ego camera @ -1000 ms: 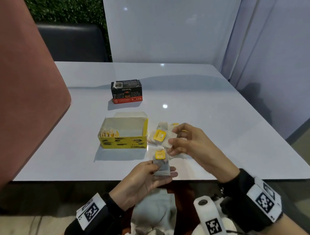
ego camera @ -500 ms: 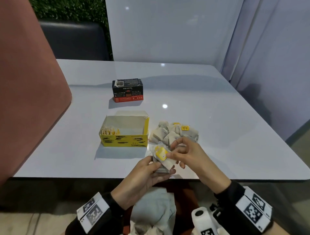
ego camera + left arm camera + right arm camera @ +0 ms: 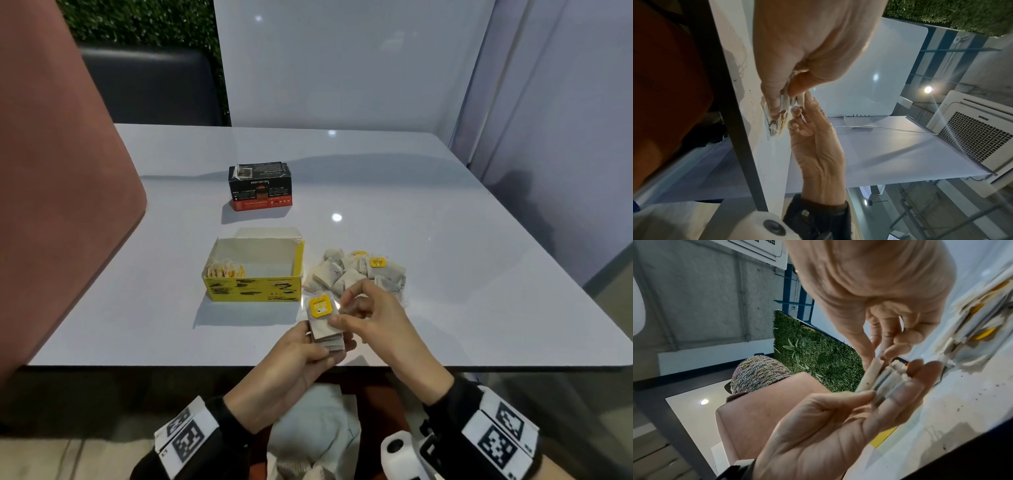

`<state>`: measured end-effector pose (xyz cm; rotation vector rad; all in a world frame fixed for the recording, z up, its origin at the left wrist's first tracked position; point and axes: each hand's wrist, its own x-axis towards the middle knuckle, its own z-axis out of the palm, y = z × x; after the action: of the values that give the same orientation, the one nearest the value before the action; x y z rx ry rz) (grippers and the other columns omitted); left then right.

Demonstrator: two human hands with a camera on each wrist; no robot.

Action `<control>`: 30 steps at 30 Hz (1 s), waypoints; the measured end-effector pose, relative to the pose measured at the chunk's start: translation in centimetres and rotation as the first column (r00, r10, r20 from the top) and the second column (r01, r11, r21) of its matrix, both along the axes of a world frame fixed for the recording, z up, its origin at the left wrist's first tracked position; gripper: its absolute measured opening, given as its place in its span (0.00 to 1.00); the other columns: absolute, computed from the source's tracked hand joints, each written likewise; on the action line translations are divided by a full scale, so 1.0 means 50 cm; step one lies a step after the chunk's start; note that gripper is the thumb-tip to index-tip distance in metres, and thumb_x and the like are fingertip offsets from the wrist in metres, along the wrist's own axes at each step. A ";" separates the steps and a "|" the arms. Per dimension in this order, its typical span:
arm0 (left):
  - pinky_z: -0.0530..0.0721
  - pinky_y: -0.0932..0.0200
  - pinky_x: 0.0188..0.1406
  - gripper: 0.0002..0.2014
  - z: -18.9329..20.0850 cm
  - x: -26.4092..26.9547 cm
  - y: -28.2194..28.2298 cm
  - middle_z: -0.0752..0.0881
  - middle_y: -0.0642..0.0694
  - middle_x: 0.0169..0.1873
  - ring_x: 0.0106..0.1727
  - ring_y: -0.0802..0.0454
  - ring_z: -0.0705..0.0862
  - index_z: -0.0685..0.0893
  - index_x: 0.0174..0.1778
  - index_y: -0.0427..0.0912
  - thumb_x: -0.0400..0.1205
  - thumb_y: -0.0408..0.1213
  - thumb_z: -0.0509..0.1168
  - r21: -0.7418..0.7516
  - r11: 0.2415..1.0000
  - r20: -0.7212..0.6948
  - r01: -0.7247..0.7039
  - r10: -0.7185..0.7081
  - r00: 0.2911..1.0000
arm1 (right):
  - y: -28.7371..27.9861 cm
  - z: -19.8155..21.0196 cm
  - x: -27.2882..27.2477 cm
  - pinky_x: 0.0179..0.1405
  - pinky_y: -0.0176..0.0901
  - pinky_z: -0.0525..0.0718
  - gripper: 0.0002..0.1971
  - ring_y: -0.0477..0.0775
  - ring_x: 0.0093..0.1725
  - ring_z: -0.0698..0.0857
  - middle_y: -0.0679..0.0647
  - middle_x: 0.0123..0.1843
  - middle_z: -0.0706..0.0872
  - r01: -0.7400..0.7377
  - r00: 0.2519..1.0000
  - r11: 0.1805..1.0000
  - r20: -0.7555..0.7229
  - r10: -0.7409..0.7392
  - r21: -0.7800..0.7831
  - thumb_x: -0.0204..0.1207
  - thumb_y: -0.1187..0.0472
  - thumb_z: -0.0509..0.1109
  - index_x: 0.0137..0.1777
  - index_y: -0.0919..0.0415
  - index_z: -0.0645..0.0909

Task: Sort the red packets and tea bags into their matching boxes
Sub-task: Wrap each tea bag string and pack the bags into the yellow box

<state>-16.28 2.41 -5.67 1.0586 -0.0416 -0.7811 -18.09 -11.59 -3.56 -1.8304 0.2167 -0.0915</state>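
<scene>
My left hand (image 3: 317,347) grips a small stack of tea bags (image 3: 327,334) above the table's near edge. A tea bag with a yellow tag (image 3: 320,306) lies on top of the stack, and my right hand (image 3: 342,310) pinches its right edge. In the right wrist view the stack (image 3: 885,378) sits across the left fingers (image 3: 906,386). A loose pile of tea bags (image 3: 356,272) lies just behind the hands. To its left, the open yellow box (image 3: 253,289) has several tea bags (image 3: 224,269) at its left end. The black and red box (image 3: 260,186) stands shut farther back.
The white table (image 3: 462,257) has bare room on the right and at the back. A pink chair back (image 3: 51,205) rises at the left edge, and white partition panels (image 3: 342,61) stand behind the table.
My right hand carried a tagged tea bag from above the pile down to my left hand. The bag now lies on top of the stack.
</scene>
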 end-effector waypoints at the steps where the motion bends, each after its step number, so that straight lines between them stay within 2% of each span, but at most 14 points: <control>1: 0.86 0.58 0.54 0.20 0.000 0.000 0.001 0.87 0.34 0.53 0.54 0.43 0.88 0.78 0.60 0.32 0.74 0.15 0.55 -0.013 1.000 0.006 0.008 -0.007 1.000 | 0.003 0.000 -0.001 0.19 0.26 0.73 0.12 0.39 0.24 0.77 0.55 0.35 0.82 0.003 1.000 1.000 0.009 -0.003 -0.012 0.67 0.71 0.77 0.40 0.61 0.75; 3: 0.84 0.52 0.60 0.21 0.004 0.000 0.005 0.87 0.35 0.55 0.55 0.43 0.87 0.79 0.60 0.29 0.70 0.22 0.59 -0.070 0.997 0.001 0.021 -0.021 1.000 | 0.005 -0.002 -0.002 0.19 0.26 0.74 0.12 0.44 0.28 0.76 0.55 0.36 0.80 0.014 1.000 0.999 0.019 -0.013 -0.053 0.66 0.71 0.77 0.38 0.60 0.76; 5: 0.81 0.49 0.63 0.15 0.010 0.001 0.008 0.87 0.35 0.55 0.56 0.42 0.87 0.81 0.60 0.29 0.77 0.26 0.61 -0.081 0.996 0.007 0.030 -0.030 1.000 | 0.006 -0.001 -0.003 0.22 0.34 0.80 0.11 0.46 0.29 0.76 0.53 0.35 0.80 -0.010 1.000 0.993 0.003 0.010 -0.115 0.66 0.69 0.77 0.34 0.58 0.77; 7: 0.83 0.52 0.60 0.13 0.010 0.002 0.009 0.87 0.35 0.55 0.55 0.42 0.88 0.81 0.60 0.30 0.83 0.28 0.57 -0.018 1.000 0.029 0.015 -0.014 0.999 | 0.006 0.000 -0.005 0.34 0.45 0.83 0.10 0.48 0.30 0.78 0.48 0.33 0.81 -0.076 0.997 0.974 -0.030 0.071 -0.213 0.66 0.65 0.77 0.33 0.54 0.77; 8: 0.85 0.54 0.57 0.12 0.009 0.002 0.009 0.88 0.35 0.54 0.54 0.42 0.88 0.80 0.60 0.31 0.83 0.27 0.56 0.018 1.000 0.043 0.004 -0.005 0.999 | 0.003 0.002 -0.005 0.37 0.42 0.81 0.10 0.47 0.32 0.78 0.46 0.34 0.81 -0.100 0.995 0.959 -0.034 0.094 -0.263 0.67 0.63 0.76 0.34 0.53 0.77; 11: 0.87 0.57 0.53 0.13 0.009 0.004 0.019 0.88 0.33 0.51 0.54 0.42 0.88 0.79 0.60 0.34 0.85 0.25 0.53 0.121 0.993 0.128 0.000 -0.016 0.992 | -0.018 0.026 0.012 0.34 0.32 0.75 0.13 0.45 0.37 0.79 0.49 0.45 0.82 -0.134 0.991 0.931 -0.036 0.129 -0.340 0.69 0.55 0.76 0.49 0.53 0.77; 13: 0.86 0.59 0.54 0.13 0.013 0.004 0.030 0.88 0.34 0.52 0.54 0.44 0.88 0.76 0.64 0.35 0.85 0.26 0.53 0.203 0.979 0.212 0.024 -0.068 0.975 | -0.033 0.051 0.028 0.33 0.33 0.77 0.24 0.47 0.40 0.81 0.51 0.54 0.79 -0.303 0.952 0.877 -0.165 0.258 -0.374 0.71 0.50 0.74 0.64 0.52 0.71; 15: 0.86 0.60 0.54 0.13 0.019 0.002 0.038 0.87 0.35 0.54 0.54 0.47 0.89 0.73 0.65 0.36 0.85 0.28 0.54 0.269 0.962 0.269 0.037 -0.112 0.957 | -0.036 0.071 0.040 0.34 0.37 0.83 0.31 0.49 0.43 0.85 0.51 0.60 0.77 -0.505 0.855 0.790 -0.322 0.406 -0.347 0.73 0.48 0.72 0.73 0.48 0.63; 17: 0.87 0.61 0.52 0.13 0.029 -0.002 0.043 0.87 0.36 0.53 0.52 0.48 0.89 0.68 0.66 0.36 0.85 0.29 0.56 0.315 0.949 0.302 0.000 -0.101 0.948 | -0.030 0.082 0.052 0.34 0.39 0.84 0.29 0.51 0.43 0.87 0.50 0.57 0.80 -0.612 0.783 0.729 -0.360 0.506 -0.307 0.74 0.50 0.72 0.74 0.47 0.66; 19: 0.87 0.62 0.51 0.16 0.044 -0.003 0.048 0.88 0.39 0.52 0.51 0.50 0.90 0.63 0.67 0.40 0.85 0.30 0.57 0.350 0.937 0.344 -0.024 -0.104 0.933 | -0.018 0.086 0.068 0.29 0.38 0.81 0.22 0.51 0.39 0.88 0.50 0.49 0.86 -0.652 0.758 0.684 -0.318 0.570 -0.327 0.73 0.55 0.74 0.67 0.51 0.75; 22: 0.86 0.65 0.50 0.14 0.072 0.008 0.070 0.88 0.41 0.54 0.52 0.50 0.89 0.65 0.64 0.42 0.84 0.30 0.58 0.360 0.930 0.416 -0.077 -0.087 0.905 | 0.008 0.104 0.094 0.29 0.44 0.84 0.13 0.53 0.35 0.87 0.49 0.38 0.87 -0.623 0.777 0.685 -0.202 0.596 -0.377 0.70 0.63 0.76 0.55 0.58 0.83; 25: 0.85 0.66 0.54 0.10 0.103 0.048 0.115 0.82 0.41 0.63 0.60 0.50 0.85 0.74 0.55 0.48 0.81 0.32 0.63 0.381 0.895 0.520 -0.234 0.002 0.854 | 0.038 0.146 0.133 0.29 0.42 0.85 0.10 0.52 0.34 0.86 0.52 0.42 0.87 -0.561 0.802 0.709 -0.066 0.594 -0.428 0.70 0.66 0.76 0.50 0.58 0.84; 28: 0.82 0.64 0.57 0.26 0.105 0.128 0.183 0.79 0.46 0.67 0.68 0.52 0.78 0.66 0.66 0.47 0.76 0.32 0.70 0.443 0.748 0.694 -0.493 0.062 0.717 | 0.067 0.177 0.204 0.31 0.40 0.87 0.14 0.49 0.34 0.84 0.53 0.47 0.87 -0.388 0.828 0.660 0.071 0.556 -0.644 0.72 0.74 0.69 0.53 0.58 0.84; 30: 0.73 0.50 0.71 0.41 0.092 0.184 0.232 0.66 0.42 0.77 0.77 0.49 0.67 0.57 0.77 0.50 0.72 0.33 0.74 0.527 0.609 0.770 -0.592 -0.049 0.636 | 0.087 0.175 0.256 0.40 0.46 0.86 0.15 0.50 0.41 0.83 0.54 0.50 0.87 -0.321 0.810 0.497 0.038 0.585 -0.806 0.72 0.74 0.66 0.53 0.57 0.84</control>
<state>-7.10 14.01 -1.05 2.1023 -0.2301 0.0614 -5.29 -7.23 5.19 -2.6472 -0.6734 -0.0997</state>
